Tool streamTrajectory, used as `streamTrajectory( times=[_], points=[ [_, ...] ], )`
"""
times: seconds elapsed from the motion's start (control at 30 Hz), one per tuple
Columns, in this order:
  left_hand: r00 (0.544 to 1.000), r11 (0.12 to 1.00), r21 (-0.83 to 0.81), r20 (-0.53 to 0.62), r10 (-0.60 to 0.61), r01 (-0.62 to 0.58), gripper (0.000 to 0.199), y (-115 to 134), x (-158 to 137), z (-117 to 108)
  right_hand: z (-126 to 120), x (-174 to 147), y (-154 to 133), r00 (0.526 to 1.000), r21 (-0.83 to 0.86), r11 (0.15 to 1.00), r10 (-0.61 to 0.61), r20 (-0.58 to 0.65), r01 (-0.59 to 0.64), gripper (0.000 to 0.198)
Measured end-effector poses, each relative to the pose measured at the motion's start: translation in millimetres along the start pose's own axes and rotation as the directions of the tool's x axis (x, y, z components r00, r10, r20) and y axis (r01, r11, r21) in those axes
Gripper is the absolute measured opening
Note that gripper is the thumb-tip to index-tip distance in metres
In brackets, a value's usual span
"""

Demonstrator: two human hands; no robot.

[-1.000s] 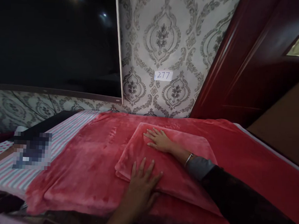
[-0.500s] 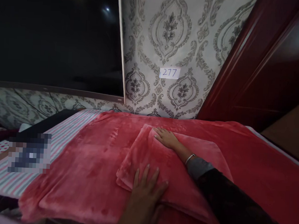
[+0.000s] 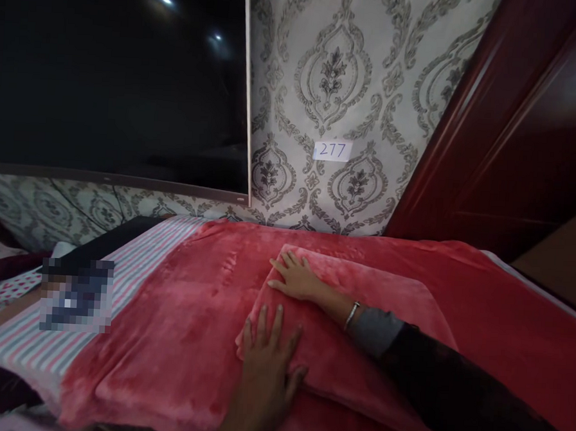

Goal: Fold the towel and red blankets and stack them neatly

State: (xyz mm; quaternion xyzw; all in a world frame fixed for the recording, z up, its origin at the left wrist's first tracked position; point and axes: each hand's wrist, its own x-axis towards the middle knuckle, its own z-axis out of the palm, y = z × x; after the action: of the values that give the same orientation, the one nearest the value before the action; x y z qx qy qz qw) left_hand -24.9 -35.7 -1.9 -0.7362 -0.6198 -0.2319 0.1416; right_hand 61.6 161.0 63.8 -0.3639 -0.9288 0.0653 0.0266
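The folded red blanket (image 3: 334, 350) lies on top of a larger red cover (image 3: 175, 332), somewhat right of the middle, and it is turned a little askew before you. Your left hand (image 3: 263, 372) is at its near left part, with the fingers spread and pointing away from you; the palm is down, and the thumb stands off to the right. Your right hand (image 3: 294, 279) rests on the far left part, also with spread fingers, their tips beside the left edge. Neither hand pinches the fabric; how strongly you press, I cannot tell. On your right wrist is a thin bracelet (image 3: 351, 315), just beside the grey cuff (image 3: 381, 330). At the left, the cover leaves bare a striped cloth (image 3: 138, 265), and on it is a pixelated thing (image 3: 77, 298) which I cannot identify. On the patterned wall (image 3: 334, 70) there is a paper label (image 3: 332, 151) reading "277", to the right of a big dark screen (image 3: 116, 84).
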Motion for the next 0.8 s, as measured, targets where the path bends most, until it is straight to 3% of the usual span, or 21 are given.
streamTrajectory(
  times=[0.1, 0.27, 0.47, 0.67, 0.8],
  points=[
    [1.000, 0.999, 0.045, -0.001, -0.017, 0.017, 0.066, 3, -4, 9, 7, 26, 15, 1.000, -0.026, 1.000, -0.006, -0.002, 0.006, 0.065],
    [0.998, 0.998, 0.060, -0.064, -0.017, 0.021, 0.065, 1, -8, 25, 20, 63, 53, 1.000, 0.079, 0.997, 0.002, 0.000, -0.002, 0.058],
    [0.997, 0.994, 0.105, -0.078, -0.014, 0.022, 0.069, -2, -9, 34, 36, 78, 83, 0.994, 0.224, 0.972, -0.048, -0.097, 0.069, 0.055],
    [0.997, 0.989, 0.144, -0.055, 0.046, -0.038, 0.067, -6, -6, 23, 15, 71, 63, 0.995, 0.187, 0.981, 0.071, -0.073, -0.056, 0.054],
    [0.999, 0.994, 0.102, -0.018, 0.027, -0.025, 0.058, -7, 0, 10, -15, 34, 45, 0.992, 0.095, 0.995, 0.045, -0.118, -0.034, 0.056]
  ],
)
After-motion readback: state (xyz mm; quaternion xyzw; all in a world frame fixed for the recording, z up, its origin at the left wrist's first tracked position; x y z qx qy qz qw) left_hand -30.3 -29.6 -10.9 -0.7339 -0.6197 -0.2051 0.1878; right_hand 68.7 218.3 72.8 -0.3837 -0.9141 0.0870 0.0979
